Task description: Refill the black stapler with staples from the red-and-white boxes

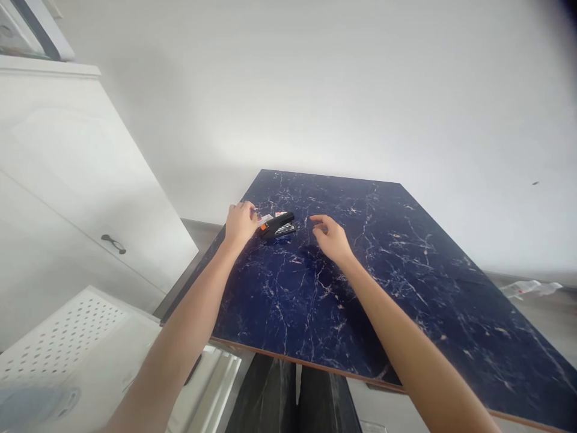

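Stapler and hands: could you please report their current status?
Left hand beside stapler, grip unclear. Right hand open, apart, to stapler's right. Stapler on table; white-and-red item close by, partly hidden.

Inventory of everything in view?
Table: 1, dark blue marbled, centre
Stapler: 1, black with orange, on table
Small items: count unclear, white and red, beside stapler
Wall: 1, white, behind table
Cabinet: 1, white, left
Handle: 1, dark, on cabinet
Cropped object: 1, white and dark, atop cabinet
Perforated panel: 1, white, lower left
Plastic item: count unclear, whitish, right
Trousers: 1 pair, dark, bottom centre
Left hand: 1, bare, by stapler
Right hand: 1, bare, right of stapler
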The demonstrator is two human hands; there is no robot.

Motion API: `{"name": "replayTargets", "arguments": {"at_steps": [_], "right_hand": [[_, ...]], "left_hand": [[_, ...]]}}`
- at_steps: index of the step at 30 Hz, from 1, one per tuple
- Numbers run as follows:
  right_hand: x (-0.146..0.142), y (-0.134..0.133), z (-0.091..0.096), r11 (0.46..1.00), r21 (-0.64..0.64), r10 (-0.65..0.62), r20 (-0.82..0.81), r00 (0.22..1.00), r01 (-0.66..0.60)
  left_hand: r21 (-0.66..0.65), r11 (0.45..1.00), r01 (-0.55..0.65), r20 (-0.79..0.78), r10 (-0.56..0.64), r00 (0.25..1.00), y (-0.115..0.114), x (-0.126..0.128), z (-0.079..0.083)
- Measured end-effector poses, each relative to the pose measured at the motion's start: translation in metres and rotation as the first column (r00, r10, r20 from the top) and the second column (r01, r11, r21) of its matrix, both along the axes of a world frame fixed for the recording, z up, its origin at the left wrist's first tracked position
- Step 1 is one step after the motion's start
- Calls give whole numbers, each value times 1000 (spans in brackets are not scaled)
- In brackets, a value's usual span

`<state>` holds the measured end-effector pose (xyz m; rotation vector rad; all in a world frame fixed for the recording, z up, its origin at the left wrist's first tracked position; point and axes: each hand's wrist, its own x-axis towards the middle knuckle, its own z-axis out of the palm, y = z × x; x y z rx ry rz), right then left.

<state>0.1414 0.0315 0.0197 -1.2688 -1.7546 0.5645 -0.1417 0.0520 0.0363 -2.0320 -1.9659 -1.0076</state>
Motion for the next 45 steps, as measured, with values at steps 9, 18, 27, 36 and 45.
{"name": "replayTargets", "arguments": {"at_steps": [9,18,27,36,45], "right_hand": [[-37,5,-8,997,-79,13,-154,988,-26],[-40,47,-29,983,-55,174,-42,984,-176],[-37,41,-27,981,-69,186,46,982,-182],[-33,39,-27,976,-68,208,29,978,-205],[-31,42,-29,982,-81,168,-28,985,-170]], "left_hand": [[72,844,531,-252,-499,829,-18,50,8],[-5,890,457,-45,-456,889,-19,29,20],[-436,708,555,586,-245,772,11,-36,-2],[-355,784,510,553,-264,790,10,-32,-6],[-380,764,522,492,-311,813,6,-32,2]]}}
